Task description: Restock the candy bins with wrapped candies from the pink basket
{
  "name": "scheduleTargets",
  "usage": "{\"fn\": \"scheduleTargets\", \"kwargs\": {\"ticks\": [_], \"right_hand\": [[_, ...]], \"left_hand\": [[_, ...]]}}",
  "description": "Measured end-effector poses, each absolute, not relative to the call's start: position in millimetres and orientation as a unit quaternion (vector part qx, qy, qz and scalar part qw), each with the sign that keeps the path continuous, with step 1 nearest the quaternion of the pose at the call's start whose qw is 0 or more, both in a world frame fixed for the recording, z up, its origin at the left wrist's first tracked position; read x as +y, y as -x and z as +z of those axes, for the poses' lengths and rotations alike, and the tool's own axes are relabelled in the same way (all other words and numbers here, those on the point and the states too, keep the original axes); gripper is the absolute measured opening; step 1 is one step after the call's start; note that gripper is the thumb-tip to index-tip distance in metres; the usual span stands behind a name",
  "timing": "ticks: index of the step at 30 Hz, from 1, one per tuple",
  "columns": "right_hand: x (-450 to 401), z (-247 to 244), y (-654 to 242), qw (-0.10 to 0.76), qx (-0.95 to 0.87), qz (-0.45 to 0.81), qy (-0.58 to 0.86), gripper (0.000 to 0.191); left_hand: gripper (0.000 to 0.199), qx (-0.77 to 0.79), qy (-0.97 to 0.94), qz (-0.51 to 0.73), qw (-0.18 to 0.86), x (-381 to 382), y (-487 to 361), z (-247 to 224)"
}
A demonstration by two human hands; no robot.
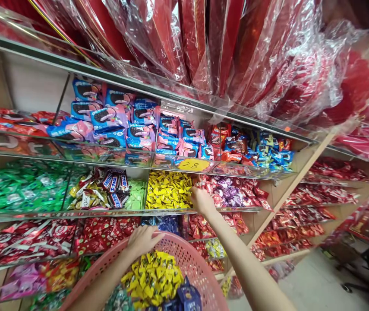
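Observation:
My left hand [143, 239] holds the far rim of a pink perforated basket [192, 255], its fingers bent over the edge. Inside the basket lie a heap of yellow-wrapped candies [155, 278], dark blue packets [189, 296] and some green ones [119, 299]. My right hand [201, 200] reaches to the right edge of a shelf compartment full of yellow candies [168, 190]. Its fingers are bent and partly hidden, and whether anything is between them cannot be made out. Red and purple candies [232, 190] fill the compartment just right of it.
Above stand blue and pink cookie packs [109, 116] behind a clear ledge with a yellow "28" tag [192, 165]. Green candies [25, 185] and Snickers packets [115, 188] lie to the left. Plastic-wrapped red items [229, 52] overhang the top. A wooden divider [288, 190] slopes at right.

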State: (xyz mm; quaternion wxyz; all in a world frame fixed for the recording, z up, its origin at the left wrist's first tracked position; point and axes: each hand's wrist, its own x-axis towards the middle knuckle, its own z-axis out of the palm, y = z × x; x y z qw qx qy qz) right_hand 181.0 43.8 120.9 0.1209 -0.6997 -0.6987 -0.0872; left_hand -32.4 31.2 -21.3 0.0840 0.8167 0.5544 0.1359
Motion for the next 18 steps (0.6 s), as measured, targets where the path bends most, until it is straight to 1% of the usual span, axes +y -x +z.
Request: {"fn": "scheduleTargets", "kwargs": {"ticks": [3, 11, 15, 18], "right_hand": [[51.8, 112.7, -171.2, 0.075, -0.682, -0.098, 0.721, 0.024], [54.4, 110.1, -166.7, 0.056, -0.666, -0.113, 0.735, 0.022], [53.9, 109.3, -169.8, 0.086, -0.675, -0.108, 0.725, 0.024], [48.4, 112.5, -172.7, 0.151, -0.689, -0.104, 0.701, 0.031]], "left_hand": [[0.055, 0.55, -0.82, 0.134, 0.083, 33.1, 32.5, -24.3], [0.054, 0.541, -0.825, 0.135, 0.097, 37.2, 25.5, -27.5], [0.054, 0.55, -0.818, 0.138, 0.09, 40.0, 22.8, -22.6], [0.054, 0.565, -0.808, 0.141, 0.09, 40.8, 21.0, -18.7]]}}
